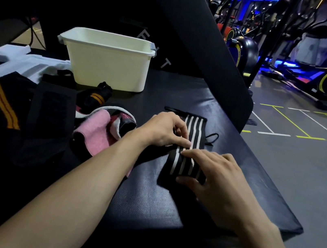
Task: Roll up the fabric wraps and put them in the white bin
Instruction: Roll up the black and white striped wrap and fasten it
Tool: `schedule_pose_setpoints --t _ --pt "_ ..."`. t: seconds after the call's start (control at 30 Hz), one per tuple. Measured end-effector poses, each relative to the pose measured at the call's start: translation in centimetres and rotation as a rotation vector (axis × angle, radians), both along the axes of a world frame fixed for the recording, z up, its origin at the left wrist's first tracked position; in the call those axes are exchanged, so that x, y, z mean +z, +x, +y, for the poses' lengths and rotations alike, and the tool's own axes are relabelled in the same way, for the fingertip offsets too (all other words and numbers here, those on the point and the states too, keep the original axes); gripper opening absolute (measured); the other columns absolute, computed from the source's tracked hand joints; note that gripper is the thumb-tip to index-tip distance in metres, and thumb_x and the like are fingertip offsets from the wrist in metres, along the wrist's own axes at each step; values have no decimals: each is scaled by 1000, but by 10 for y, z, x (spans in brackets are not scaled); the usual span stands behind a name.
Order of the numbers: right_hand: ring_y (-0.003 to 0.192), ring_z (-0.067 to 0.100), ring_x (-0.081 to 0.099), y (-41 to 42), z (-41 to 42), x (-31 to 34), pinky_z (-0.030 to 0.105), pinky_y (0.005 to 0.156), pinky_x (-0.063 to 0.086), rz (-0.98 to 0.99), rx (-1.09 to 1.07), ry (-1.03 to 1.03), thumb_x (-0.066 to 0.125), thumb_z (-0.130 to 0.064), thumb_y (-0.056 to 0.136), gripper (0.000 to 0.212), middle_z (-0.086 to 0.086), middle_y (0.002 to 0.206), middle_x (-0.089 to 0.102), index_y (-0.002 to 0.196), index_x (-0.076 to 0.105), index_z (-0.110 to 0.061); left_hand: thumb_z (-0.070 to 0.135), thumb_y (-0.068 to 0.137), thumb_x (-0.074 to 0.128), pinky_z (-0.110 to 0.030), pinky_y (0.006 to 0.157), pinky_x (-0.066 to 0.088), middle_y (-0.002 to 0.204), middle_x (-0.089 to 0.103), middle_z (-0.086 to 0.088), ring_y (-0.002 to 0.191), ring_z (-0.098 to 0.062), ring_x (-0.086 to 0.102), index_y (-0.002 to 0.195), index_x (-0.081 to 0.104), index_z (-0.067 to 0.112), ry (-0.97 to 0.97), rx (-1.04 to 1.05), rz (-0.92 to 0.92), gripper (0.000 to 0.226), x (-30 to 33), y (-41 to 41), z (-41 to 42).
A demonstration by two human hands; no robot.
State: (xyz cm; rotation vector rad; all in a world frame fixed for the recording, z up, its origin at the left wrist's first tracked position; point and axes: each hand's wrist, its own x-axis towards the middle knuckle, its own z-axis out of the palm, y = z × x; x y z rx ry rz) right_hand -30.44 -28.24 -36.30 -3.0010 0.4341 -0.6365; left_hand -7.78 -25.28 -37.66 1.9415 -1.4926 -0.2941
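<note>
Now | rolling striped wrap (195,129) | left hand (165,129) pinches its fold, right hand (212,174) fingers curled over near end | keep edges aligned, turns tight | white bin (106,61) beyond.

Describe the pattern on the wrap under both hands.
Black wrap with white lengthwise stripes, clearest in the head view.

Cloth on textured vinyl, plastic at the back.

You are working a woven, ribbed-looking black wrap (191,147) with white stripes, matt and elastic in look. Under it the tabletop (147,196) shows a fine pebbled grain with a dull sheen, like padded vinyl. The white bin (107,65) looks like smooth plastic, softly glossy. To your left the pink cloth (97,132) appears fuzzy and matt, and the black wrap with orange stripes (4,107) looks flat-woven.
</note>
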Motion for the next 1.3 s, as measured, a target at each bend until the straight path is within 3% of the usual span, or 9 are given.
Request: schedule_pose_setpoints --t 0.2,0.3,0.47,0.63,0.73,0.87,1.03,1.2,1.3 --pt "75 10 43 -17 24 22 10 77 30 138 46 118 56 -69 86 45 -12 93 69 121 44 -42 60 59 89 -36 82 56 71 72 13 75 -8 68 71 77 35 70 -59 37 30 -1 0 -2" --pt "77 13 57 -13 20 21 20 66 33 96 57 154 45 -73 87 48 -10 87 70 119 50 -39 58 61 88 -35 80 57 71 72 12 74 -8 68 70 76 36 70 -76 54 26 -1 1 -2" --pt "94 12 52 2 5 11 37 79 44 54 -4 185 28 -68 90 51 -19 93 48 113 63 -37 55 63 85 -33 79 57 73 73 10 73 -6 67 71 77 36 68 -70 84 23 -1 -1 1" --pt "91 20 50 13 2 10 37 74 30 66 -91 160 27 -53 97 29 -13 80 39 112 48 -40 46 70 88 -31 79 57 72 73 10 69 -2 66 71 77 34 68 -72 97 16 -1 -1 2" --pt "98 20 55 17 -1 10 36 77 29 103 -121 134 33 -48 104 32 -14 83 42 112 62 -37 51 65 86 -28 74 54 70 72 9 66 -2 64 71 77 33 63 -78 113 21 -1 -2 2" --pt "95 15 59 19 5 13 37 79 42 -56 -140 163 56 -46 97 19 -16 96 57 113 60 -35 64 55 79 -26 68 46 64 65 10 63 -4 58 70 75 30 66 -64 109 37 -1 -2 1" --pt "74 21 56 20 17 -3 37 67 39 -309 -137 -133 75 -27 87 14 -7 80 61 88 62 -24 58 45 65 -29 73 53 68 70 8 67 -3 61 70 76 30 66 -59 111 39 0 -4 3" --pt "93 17 62 5 14 -12 37 79 43 -239 -81 -121 72 -51 85 29 -11 98 68 98 64 -26 57 61 79 -34 80 58 75 74 8 77 -8 69 75 78 32 60 -75 104 28 -1 0 2" --pt "103 16 64 1 11 -11 37 82 44 -138 -127 -43 83 -51 73 48 -14 109 69 111 64 -30 38 78 86 -36 84 57 78 75 6 79 -8 69 78 79 27 16 -77 116 13 -2 1 2"
